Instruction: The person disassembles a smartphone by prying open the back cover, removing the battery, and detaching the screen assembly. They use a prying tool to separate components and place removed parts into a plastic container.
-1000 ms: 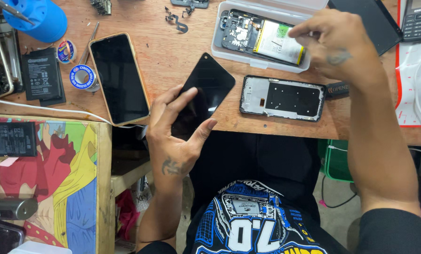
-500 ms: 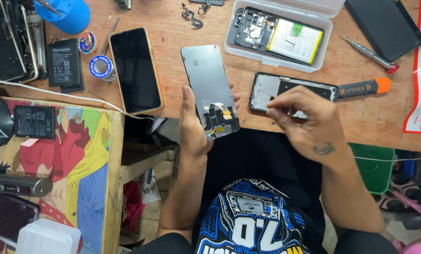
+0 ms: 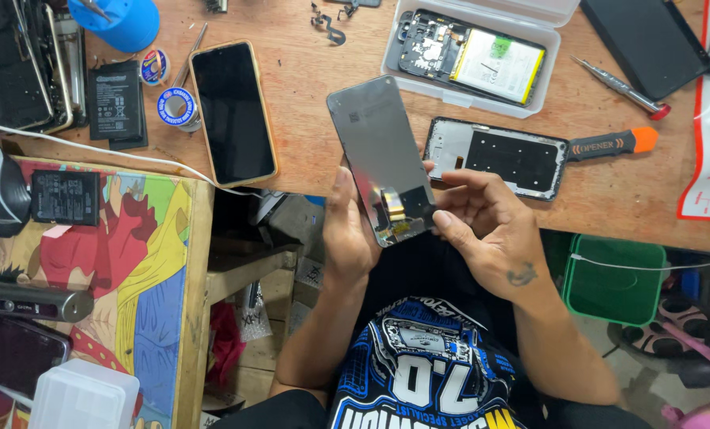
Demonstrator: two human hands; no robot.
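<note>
Head view – left hand (image 3: 347, 230) grip grasping screen panel (image 3: 380, 159), right hand (image 3: 486, 226) pinching its lower edge – over table edge (image 3: 609, 230).

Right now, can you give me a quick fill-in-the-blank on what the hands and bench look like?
1. The left hand and right hand hold a phone screen panel with its ____ side facing up.
2. The opened phone with its battery lies in a clear plastic ____.
3. The pry tool has an ____ tip.

Missing words: back; tray; orange
</note>
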